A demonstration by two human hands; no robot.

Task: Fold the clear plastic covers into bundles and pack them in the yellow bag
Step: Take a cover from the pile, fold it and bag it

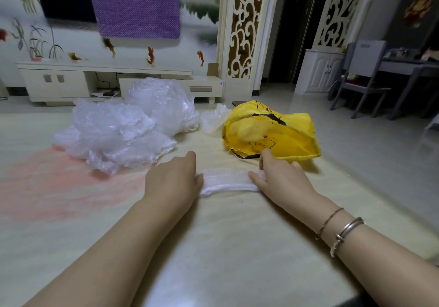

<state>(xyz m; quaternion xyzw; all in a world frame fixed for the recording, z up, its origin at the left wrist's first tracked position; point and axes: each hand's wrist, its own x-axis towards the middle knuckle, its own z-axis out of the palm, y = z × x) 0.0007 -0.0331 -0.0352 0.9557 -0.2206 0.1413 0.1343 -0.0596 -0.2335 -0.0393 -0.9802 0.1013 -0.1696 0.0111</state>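
Sprawling across the pale tabletop [225, 247], a crumpled heap of clear plastic covers [123, 126] with layers too tangled to count, beside a slumped yellow bag [273, 135] with contents blurred, then one folded cover [226, 182] lying flat, pinched at each end by left hand [174, 180] and right hand [282, 179], knuckles up.

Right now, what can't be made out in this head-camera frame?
- Contents of the yellow bag: its own crumpled plastic hides them.
- Number of covers in the clear pile: they overlap.
- Ends of the folded cover: left hand and right hand hide them.
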